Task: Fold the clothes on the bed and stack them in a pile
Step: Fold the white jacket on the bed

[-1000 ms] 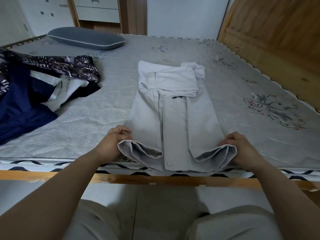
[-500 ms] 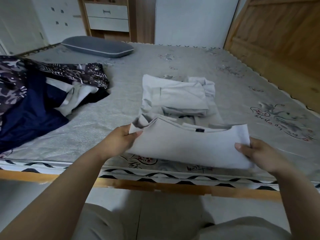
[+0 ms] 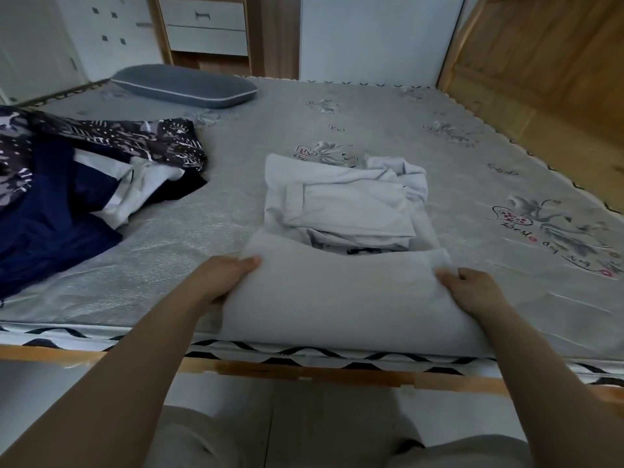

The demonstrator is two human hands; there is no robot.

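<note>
Pale grey cotton trousers (image 3: 341, 265) lie on the grey printed mattress of the bed (image 3: 472, 170), and we take them as our landmark. From the head camera, the only view we have, we see their near half raised in a smooth fold that curves up from the bed's near edge, while their far half lies flat beyond it with a rumpled waistband part at the far right corner.

Our left hand (image 3: 219, 278) grips the left edge of the raised fold: its thumb lies on top of the cloth and the other fingers (image 3: 248, 263) are hidden beneath, so we pinch the fabric between them. Our right hand (image 3: 472, 288) grips the right edge of the fold, its fingers curled round the cloth with the knuckles showing on top.

Left of the trousers, well apart from them, sits a loose heap of dark clothes (image 3: 67, 190): navy cloth, a dark piece with a white print, and a white panel between them. Beyond the trousers, at the far left of the bed, rests a flat blue-grey pillow with a pale piped seam (image 3: 184, 86). Right of the trousers stands a wooden panel (image 3: 540, 72) along the bed's side. Nearer to us than the trousers runs the bed's wooden rail (image 3: 304, 371), and below it our knees in light trousers show.
</note>
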